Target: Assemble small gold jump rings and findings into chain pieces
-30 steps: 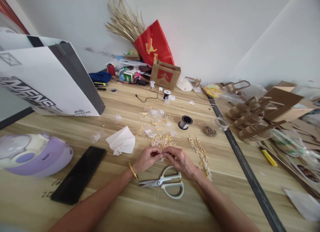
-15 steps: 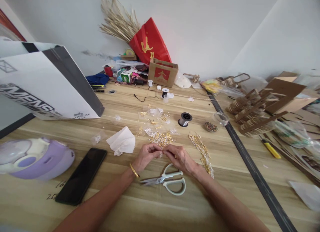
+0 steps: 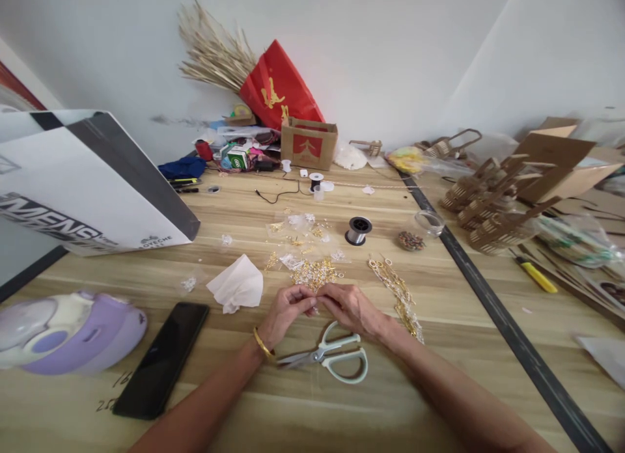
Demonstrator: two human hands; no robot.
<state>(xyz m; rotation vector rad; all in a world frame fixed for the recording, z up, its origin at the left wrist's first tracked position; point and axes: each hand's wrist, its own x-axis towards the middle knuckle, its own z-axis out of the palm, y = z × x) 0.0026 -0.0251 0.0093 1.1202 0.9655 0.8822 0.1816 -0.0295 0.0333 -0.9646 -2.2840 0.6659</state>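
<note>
My left hand [image 3: 289,311] and my right hand [image 3: 350,304] meet fingertip to fingertip, both pinched. A tiny pale bit shows just under the fingertips, too small to name. Right behind the fingers lies a heap of gold and silver beads [image 3: 312,271]. Scissors [image 3: 325,356] with pale green handles rest on the table in front of my hands, blades toward the left. Beaded gold and silver strands [image 3: 398,293] lie to the right of my right hand. A gold bangle circles my left wrist.
A spool of fine wire [image 3: 359,231], a heap of dark beads [image 3: 411,241] and a clear round lid [image 3: 428,223] stand beyond. At left are a white tissue [image 3: 237,285], a black phone [image 3: 163,358] and a purple-white device [image 3: 73,332]. Small woven baskets [image 3: 498,212] stand at right.
The whole view has tilted and shifted slightly. My hands keep their pinch at nearly the same place by the beads; the scissors and other things look unmoved on the table.
</note>
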